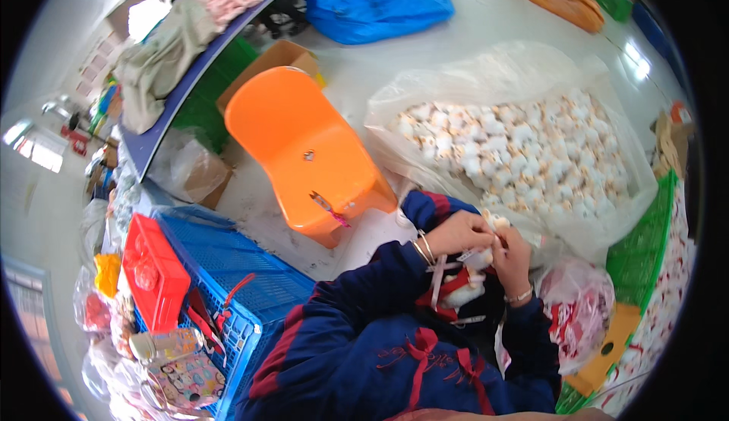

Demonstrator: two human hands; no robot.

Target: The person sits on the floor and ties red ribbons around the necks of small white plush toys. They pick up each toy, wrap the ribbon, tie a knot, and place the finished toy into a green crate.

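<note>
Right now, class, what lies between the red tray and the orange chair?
In the head view, part of the blue crate, then pale floor.

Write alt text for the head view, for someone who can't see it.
The person's left hand and right hand come together at a small white plush item with red on it. Ahead, a translucent plastic bag holds many white fluffy pieces; an orange chair and blue crate stand to the left.
</note>
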